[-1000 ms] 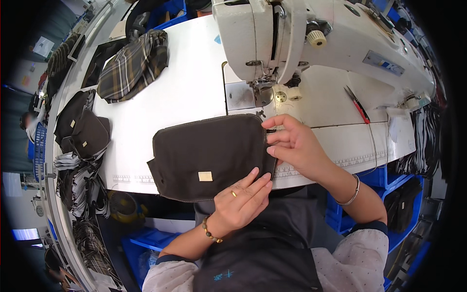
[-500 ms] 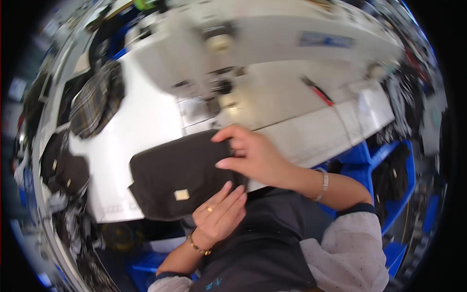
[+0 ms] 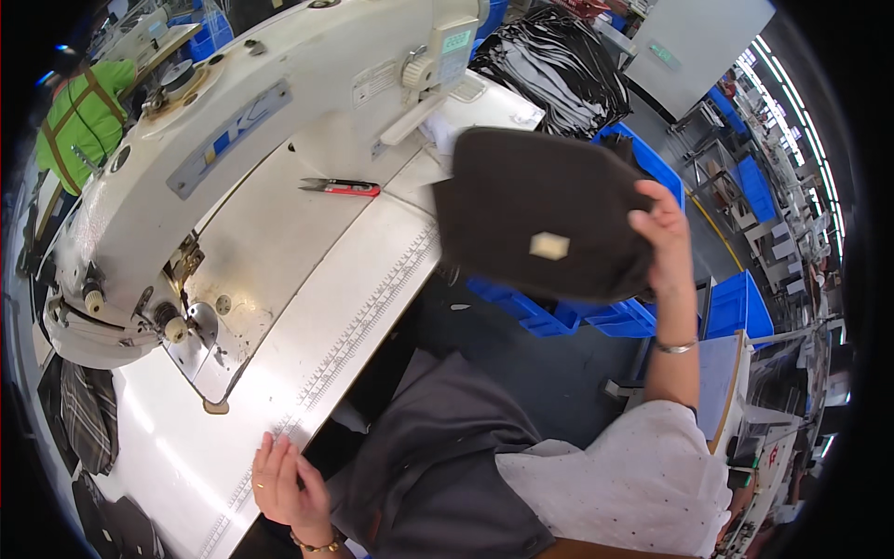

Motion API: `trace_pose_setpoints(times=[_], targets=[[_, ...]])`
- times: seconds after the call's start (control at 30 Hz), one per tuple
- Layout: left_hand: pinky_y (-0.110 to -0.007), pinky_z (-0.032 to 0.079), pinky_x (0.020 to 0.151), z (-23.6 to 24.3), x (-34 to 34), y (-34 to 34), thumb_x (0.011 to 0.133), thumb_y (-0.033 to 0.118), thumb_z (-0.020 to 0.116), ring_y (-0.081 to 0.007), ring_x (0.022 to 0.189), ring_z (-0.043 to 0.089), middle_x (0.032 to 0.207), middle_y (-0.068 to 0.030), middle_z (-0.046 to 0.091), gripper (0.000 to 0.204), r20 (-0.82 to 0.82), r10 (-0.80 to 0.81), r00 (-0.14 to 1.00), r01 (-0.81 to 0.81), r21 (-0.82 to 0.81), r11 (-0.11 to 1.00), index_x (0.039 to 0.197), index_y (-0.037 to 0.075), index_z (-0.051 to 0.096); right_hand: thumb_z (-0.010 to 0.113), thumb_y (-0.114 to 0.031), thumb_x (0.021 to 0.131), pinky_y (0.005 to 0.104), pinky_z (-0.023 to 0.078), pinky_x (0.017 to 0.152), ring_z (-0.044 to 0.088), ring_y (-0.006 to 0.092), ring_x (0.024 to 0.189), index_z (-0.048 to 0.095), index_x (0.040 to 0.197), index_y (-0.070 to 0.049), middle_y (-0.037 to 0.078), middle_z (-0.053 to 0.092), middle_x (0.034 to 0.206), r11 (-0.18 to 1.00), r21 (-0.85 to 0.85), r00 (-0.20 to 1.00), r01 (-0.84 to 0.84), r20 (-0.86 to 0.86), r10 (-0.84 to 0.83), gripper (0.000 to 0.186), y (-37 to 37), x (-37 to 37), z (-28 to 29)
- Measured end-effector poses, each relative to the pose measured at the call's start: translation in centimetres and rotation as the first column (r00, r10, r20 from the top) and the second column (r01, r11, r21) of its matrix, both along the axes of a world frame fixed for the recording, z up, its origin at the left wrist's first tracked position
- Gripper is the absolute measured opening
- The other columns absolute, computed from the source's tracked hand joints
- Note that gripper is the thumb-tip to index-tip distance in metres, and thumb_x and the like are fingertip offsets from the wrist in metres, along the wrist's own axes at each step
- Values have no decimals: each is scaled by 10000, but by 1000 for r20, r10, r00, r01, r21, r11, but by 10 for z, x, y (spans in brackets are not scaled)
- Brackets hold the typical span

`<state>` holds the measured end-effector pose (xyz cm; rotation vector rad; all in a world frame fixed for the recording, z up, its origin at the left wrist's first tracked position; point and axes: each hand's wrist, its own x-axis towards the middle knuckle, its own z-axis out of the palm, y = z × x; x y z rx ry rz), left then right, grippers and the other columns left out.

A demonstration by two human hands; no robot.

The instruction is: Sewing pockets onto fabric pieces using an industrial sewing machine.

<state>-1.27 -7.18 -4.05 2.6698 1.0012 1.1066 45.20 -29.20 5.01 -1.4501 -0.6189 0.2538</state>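
Dk brown fabric panel (image 3: 540, 200) w/ small tan label (image 3: 549, 245) is right of ctr, upper half of frame, overlapping blue bins (image 3: 548, 323) in view; height above them can't be told. R hand (image 3: 663, 233) closed on its right edge, fingertips bent over near face; sole hold. L hand (image 3: 291, 489), lower left-ctr, half curled, thumb apart, nothing visible in it, by front edge of white sewing table (image 3: 158, 410). Risks (judged): one-sided hold, so free end prob. droops or swings; if pinch is loose, panel could slip to floor (image 3: 531, 373) & pick up dirt. Outline a bit blurred, poss. moving: wide swing could clip table edge or drag striped fabric pile (image 3: 554, 70), upper right of ctr. Red-handled thread snips (image 3: 345, 187), upper left-ctr, lie loose on table: cloth swept across them could snag on pts.
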Motion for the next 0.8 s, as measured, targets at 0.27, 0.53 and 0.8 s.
trace_pose_setpoints(times=[0.27, 0.53, 0.8], targets=[[-483, 503, 1016, -4, 10, 5, 877, 8, 667, -348, 1112, 702, 1080, -125, 753, 130, -39, 40, 998, -39, 32, 999, 990, 8, 731, 830, -221, 816, 435, 447, 1101, 578, 342, 1300, 545, 1406, -2, 207, 585, 1420, 185, -912, 930, 366, 353, -101, 691, -171, 105, -62], [-482, 434, 1066, 6, 6, 2, 819, 69, 756, -281, 1083, 710, 1083, -49, 757, 112, -68, 91, 994, -93, -34, 995, 927, 99, 752, 814, -405, 827, 430, 285, 1215, 322, 370, 1497, 365, 1554, -35, 276, 391, 1565, 477, -876, 934, 73, 228, 275, 932, -54, 124, -164], [-463, 431, 1095, 45, -37, 27, 837, 123, 779, -271, 1220, 654, 1172, -67, 741, 201, -15, 98, 995, -98, -280, 955, 1038, 119, 766, 826, -319, 685, 395, 528, 913, 681, 291, 1065, 648, 1183, 107, 223, 715, 1131, -47, -993, 895, -105, -115, 432, 679, -22, 156, -83]])
